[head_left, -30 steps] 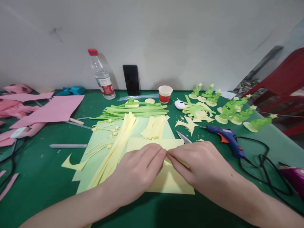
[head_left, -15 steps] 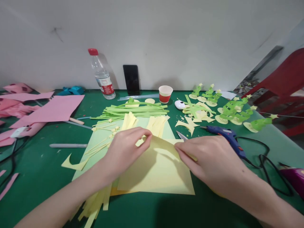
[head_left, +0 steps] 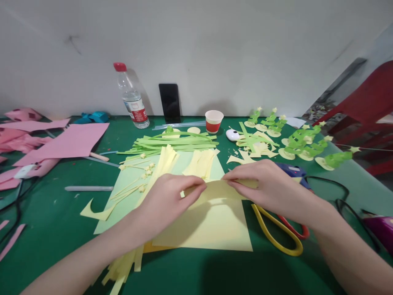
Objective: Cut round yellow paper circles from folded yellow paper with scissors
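The left hand [head_left: 175,196] and the right hand [head_left: 267,182] face each other over the sheet [head_left: 215,233], each pinching a yellow strip [head_left: 216,189] between thumb and fingers. The strip spans the space between the hands, just above the far part of the sheet, and its shadow falls on the yellow paper.

The sheet lies on the bench [head_left: 55,229], partly over a pale green card [head_left: 115,209]. Long cuttings [head_left: 164,164] run beneath the left arm — their ends show at the near side of the bench. A bunch of short cuttings [head_left: 201,162] lies beyond the sheet, with green cuttings [head_left: 175,144] farther back. Small stars [head_left: 143,188] on thin stems rest on the left part of the card, and a pen [head_left: 89,188] lies to the left of it.

Right of the sheet are the yellow and red handles of the scissors [head_left: 276,243], the rest hidden by the right hand. The glue gun [head_left: 290,169] is partly covered by that hand too. Toward the wall [head_left: 245,53] stand a bottle [head_left: 135,106], a phone [head_left: 170,103] and a cup [head_left: 214,123]; green spirals [head_left: 302,140] with star tips stand at the right, pink paper [head_left: 72,141] lies at the left.
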### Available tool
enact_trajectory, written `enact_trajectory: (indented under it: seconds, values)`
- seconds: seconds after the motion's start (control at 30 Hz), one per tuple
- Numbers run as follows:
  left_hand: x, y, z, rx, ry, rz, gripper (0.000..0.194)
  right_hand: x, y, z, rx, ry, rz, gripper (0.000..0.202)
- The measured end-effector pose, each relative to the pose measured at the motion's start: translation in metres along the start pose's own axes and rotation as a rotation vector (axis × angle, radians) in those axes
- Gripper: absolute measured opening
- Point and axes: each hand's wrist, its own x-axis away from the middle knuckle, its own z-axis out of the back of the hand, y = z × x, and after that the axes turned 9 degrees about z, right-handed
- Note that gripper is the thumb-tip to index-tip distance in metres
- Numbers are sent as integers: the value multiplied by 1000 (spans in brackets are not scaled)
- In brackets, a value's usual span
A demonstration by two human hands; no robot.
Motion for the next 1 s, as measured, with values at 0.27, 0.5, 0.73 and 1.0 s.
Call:
enact_trajectory:
  seconds: [0.27,0.5,0.73,1.0]
  values:
    - [8,-5,-16,-249,301,-396,23,-8,-8,-13,-238,82,-28,15]
    - [9,-11,-22,-282,383,-554,16,-5,-12,-17,-265,153,-1,14]
    - [9,1,7,-121,232,-294,20,-4,-8,-1,-227,180,-56,15]
    - [7,-2,40,-61,268,-97,20,4,14,24,-133,148,-183,12]
